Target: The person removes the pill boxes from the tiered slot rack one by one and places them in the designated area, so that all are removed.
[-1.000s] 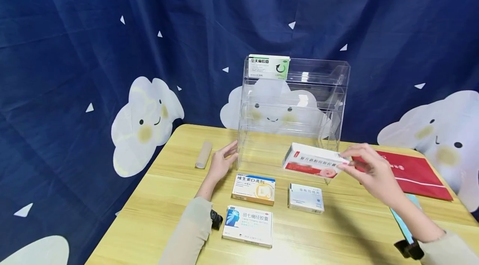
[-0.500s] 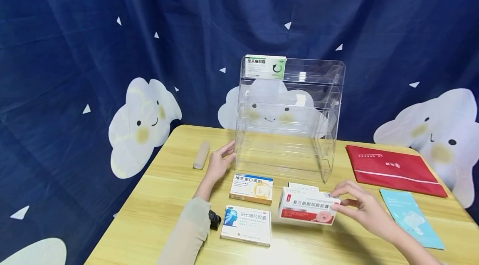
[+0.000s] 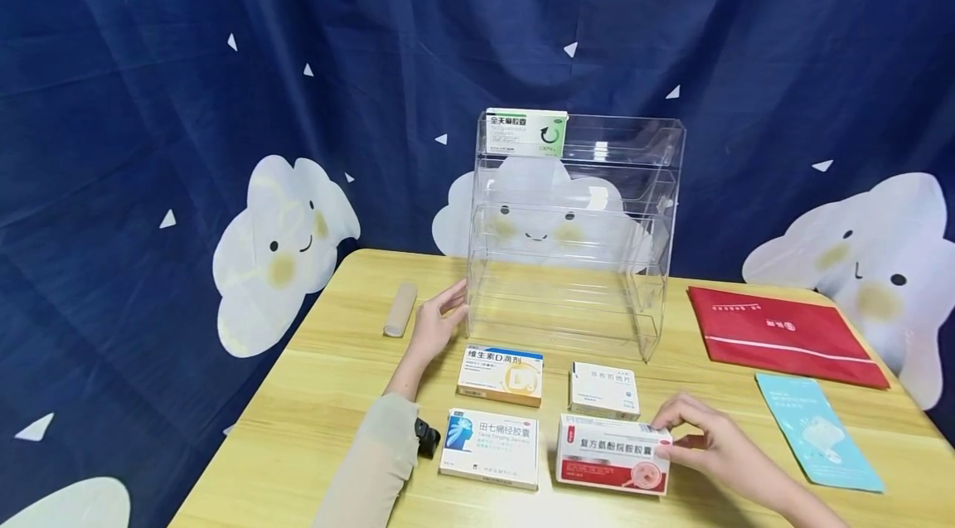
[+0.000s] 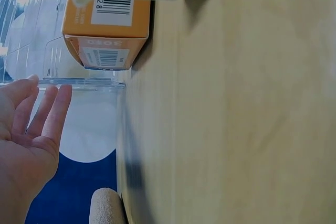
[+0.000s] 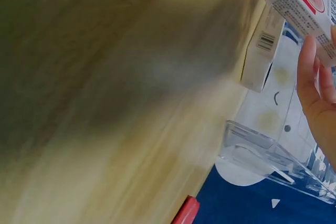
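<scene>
My right hand (image 3: 712,452) pinches the right end of a white and red medicine box (image 3: 608,455) at the table's front. In the right wrist view, that box (image 5: 302,11) is partly cut off. My left hand (image 3: 435,327) touches the left side of a clear acrylic display rack (image 3: 570,317); its fingers (image 4: 59,111) look fairly straight against the panel. A green and white medicine box (image 3: 525,133) sits at the top left of the rack. In front lie an orange and white vitamin D box (image 3: 500,375), a small white box (image 3: 604,389) and a white box with a blue head picture (image 3: 488,449).
A beige cardboard-like tube (image 3: 401,310) lies left of the rack. To the right are a folded red bag (image 3: 787,335) and a light blue packet (image 3: 816,433). A dark blue curtain (image 3: 403,55) with clouds hangs behind the wooden table (image 3: 298,420).
My right hand has brought the red and white box from in front of the rack down towards the table's front, uncovering the small white box again. My left hand stays at the rack.
</scene>
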The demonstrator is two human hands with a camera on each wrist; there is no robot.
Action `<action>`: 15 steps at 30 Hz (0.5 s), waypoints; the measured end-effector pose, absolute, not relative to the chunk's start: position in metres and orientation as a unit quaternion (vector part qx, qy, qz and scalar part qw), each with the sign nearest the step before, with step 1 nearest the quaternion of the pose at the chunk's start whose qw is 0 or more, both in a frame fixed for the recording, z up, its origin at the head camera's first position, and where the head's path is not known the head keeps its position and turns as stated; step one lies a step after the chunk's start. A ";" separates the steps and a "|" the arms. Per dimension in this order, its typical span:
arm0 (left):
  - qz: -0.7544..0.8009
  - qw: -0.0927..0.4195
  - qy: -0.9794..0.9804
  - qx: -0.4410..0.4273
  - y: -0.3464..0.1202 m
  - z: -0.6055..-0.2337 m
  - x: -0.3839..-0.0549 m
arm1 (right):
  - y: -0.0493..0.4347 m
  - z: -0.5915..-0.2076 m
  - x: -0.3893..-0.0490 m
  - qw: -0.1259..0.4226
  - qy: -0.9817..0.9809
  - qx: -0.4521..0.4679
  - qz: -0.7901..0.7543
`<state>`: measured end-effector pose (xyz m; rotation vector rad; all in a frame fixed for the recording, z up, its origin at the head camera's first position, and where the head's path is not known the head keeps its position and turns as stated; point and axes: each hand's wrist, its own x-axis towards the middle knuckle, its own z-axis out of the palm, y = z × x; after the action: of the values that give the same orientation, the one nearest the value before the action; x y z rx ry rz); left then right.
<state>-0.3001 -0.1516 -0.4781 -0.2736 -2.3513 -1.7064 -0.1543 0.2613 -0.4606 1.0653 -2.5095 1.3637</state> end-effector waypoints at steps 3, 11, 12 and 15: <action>-0.583 0.111 -0.800 -0.095 -0.151 -0.478 -0.299 | 0.263 -0.464 -0.153 0.032 -0.825 0.345 0.447; -0.588 0.106 -0.796 -0.091 -0.151 -0.476 -0.298 | 0.265 -0.469 -0.156 -0.002 -0.844 0.312 0.435; -0.588 0.106 -0.797 -0.090 -0.151 -0.476 -0.298 | 0.265 -0.470 -0.156 -0.005 -0.848 0.309 0.431; -0.585 0.106 -0.799 -0.089 -0.151 -0.476 -0.299 | 0.266 -0.470 -0.159 -0.009 -0.856 0.307 0.415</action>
<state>-0.2986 -0.1509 -0.4761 -0.2624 -2.3526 -1.7240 -0.1590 0.2665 -0.4704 0.9703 -2.7059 1.3119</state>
